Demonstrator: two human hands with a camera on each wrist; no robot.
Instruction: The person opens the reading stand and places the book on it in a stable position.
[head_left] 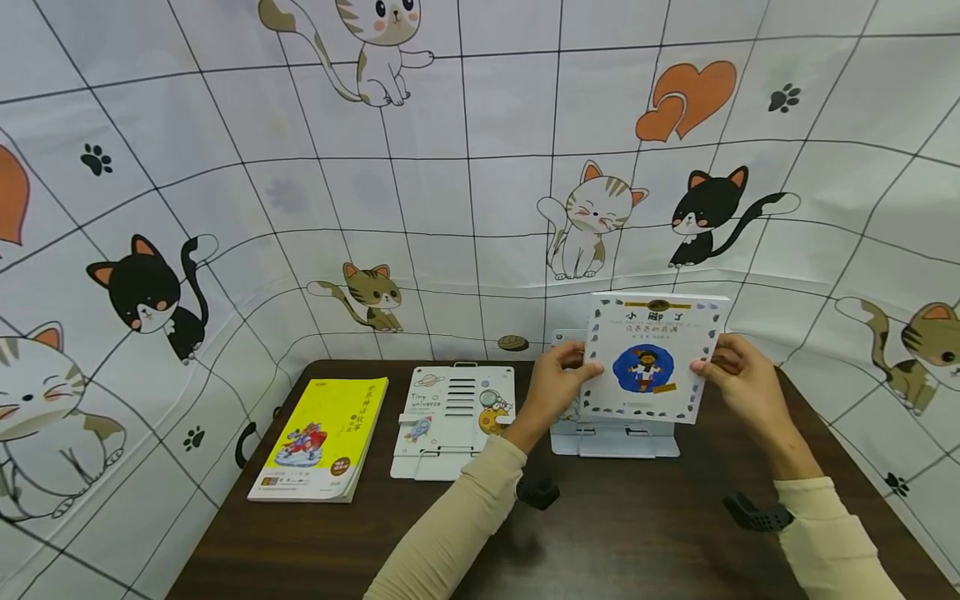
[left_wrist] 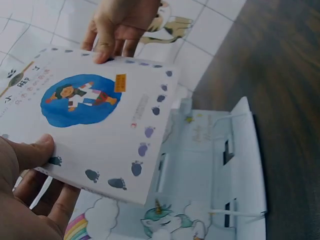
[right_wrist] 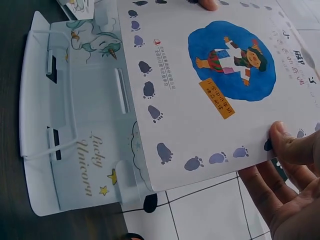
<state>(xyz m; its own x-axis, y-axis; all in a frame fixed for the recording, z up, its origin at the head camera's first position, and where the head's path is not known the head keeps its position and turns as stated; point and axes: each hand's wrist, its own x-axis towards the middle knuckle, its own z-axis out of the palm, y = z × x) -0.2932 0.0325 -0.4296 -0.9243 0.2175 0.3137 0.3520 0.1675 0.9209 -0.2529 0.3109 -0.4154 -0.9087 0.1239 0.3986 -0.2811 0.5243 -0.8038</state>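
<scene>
Tabletop below, white book sits between left grip and right grip.

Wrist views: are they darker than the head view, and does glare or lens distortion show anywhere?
Head view: brighter, wall cloth grid lines bowed, a faint pale sheen on the table; left wrist view: dimmer, bluish; right wrist view: also dim, but the white book shows clear footprints and no strong glare.
</scene>
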